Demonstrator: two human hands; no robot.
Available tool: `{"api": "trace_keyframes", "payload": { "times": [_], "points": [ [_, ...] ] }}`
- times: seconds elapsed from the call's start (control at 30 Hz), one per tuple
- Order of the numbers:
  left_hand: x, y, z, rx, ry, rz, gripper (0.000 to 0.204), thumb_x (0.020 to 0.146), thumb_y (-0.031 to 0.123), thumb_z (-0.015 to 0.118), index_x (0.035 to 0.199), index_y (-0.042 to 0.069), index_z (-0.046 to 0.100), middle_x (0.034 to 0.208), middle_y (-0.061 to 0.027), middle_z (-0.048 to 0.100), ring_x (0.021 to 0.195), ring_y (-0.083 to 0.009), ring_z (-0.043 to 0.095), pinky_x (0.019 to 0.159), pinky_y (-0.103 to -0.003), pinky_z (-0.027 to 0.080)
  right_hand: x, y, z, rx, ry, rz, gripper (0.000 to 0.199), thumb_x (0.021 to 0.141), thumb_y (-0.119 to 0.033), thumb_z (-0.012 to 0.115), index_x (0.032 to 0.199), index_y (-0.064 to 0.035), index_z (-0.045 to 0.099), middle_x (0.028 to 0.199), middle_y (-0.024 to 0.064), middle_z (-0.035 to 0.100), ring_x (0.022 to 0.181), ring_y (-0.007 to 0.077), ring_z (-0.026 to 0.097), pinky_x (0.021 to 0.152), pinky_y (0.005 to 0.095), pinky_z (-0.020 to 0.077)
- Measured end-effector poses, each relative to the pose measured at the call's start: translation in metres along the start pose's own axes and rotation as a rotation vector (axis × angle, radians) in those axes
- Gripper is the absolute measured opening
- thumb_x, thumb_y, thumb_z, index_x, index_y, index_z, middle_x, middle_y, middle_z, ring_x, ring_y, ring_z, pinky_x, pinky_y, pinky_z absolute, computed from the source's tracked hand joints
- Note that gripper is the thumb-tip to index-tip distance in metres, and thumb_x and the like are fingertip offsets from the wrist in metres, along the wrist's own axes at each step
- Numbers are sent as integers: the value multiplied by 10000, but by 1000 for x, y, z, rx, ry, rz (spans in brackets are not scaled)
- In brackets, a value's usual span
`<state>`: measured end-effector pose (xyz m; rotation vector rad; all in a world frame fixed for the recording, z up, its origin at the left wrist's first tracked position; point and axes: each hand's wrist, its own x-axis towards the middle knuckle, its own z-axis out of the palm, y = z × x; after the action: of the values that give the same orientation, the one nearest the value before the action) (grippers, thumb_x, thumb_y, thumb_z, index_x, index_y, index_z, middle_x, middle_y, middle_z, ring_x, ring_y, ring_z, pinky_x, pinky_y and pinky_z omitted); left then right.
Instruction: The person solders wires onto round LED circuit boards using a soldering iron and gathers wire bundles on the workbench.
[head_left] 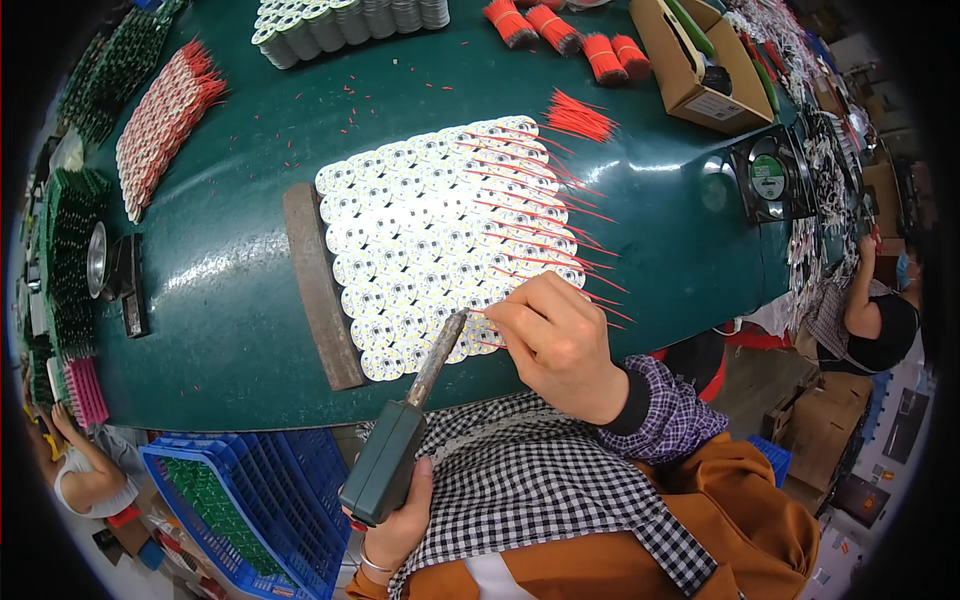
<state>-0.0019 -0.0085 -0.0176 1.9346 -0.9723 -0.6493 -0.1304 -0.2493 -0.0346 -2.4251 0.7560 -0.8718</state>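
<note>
Here the left hand (395,515) is wrapped around the dark green handle of a soldering iron (405,430), whose metal tip reaches the near edge of a sheet of round white LED boards (430,230) lying on the green table (230,300). The right hand (555,335) rests at the same near edge of the sheet, just right of the iron's tip, with thumb and forefinger pinched together on a thin red wire (485,312). Red wires already lie across the right half of the sheet, their ends sticking out past its right edge. A brown strip (318,285) runs along the sheet's left edge. Beyond the sheet's far right corner lies a loose bunch of red wires (580,115); farther back stand bundled red wires (565,35) and a cardboard box (700,70). A small fan (768,175) sits well to the right of the sheet. A blue crate (250,500) sits below the table, left of the iron's handle.
</note>
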Motion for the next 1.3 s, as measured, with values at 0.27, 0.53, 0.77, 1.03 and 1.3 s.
{"api": "trace_keyframes", "payload": {
  "times": [0.27,0.53,0.77,1.03,1.3],
  "points": [
    [-9,-9,2,-40,6,47,322,852,-103,727,1159,-62,638,1000,-113,680,664,-126,624,541,-272,505,2,-2,-1,3,-6,4,124,735,35,719,843,-13,682,800,53,566,733,220,597,603,345,488],
    [-3,-13,4,-41,76,68,388,874,-98,699,1246,-70,594,921,-99,655,607,-114,582,517,-267,477,28,13,-39,-12,-8,-3,83,780,-6,725,841,-26,673,806,79,599,752,257,613,637,377,511],
    [4,-8,12,-311,219,-268,355,904,-63,676,1249,-75,592,837,-97,646,561,-102,549,505,-265,452,91,117,-57,-470,81,72,92,800,-66,743,860,-49,675,909,72,605,907,271,600,765,395,518],
    [10,-7,14,-299,233,-283,325,896,-69,686,1215,-64,623,832,-79,633,565,-95,554,511,-257,457,103,148,-45,-523,28,23,113,798,-74,744,854,-62,646,892,65,597,909,261,590,766,396,492],
    [11,-17,15,-340,235,-224,366,895,-70,690,1249,-71,597,951,-126,666,574,-99,564,490,-264,456,103,148,-47,-477,36,47,114,834,-56,717,905,-51,628,867,89,598,869,287,601,754,403,495]
  ]
}}
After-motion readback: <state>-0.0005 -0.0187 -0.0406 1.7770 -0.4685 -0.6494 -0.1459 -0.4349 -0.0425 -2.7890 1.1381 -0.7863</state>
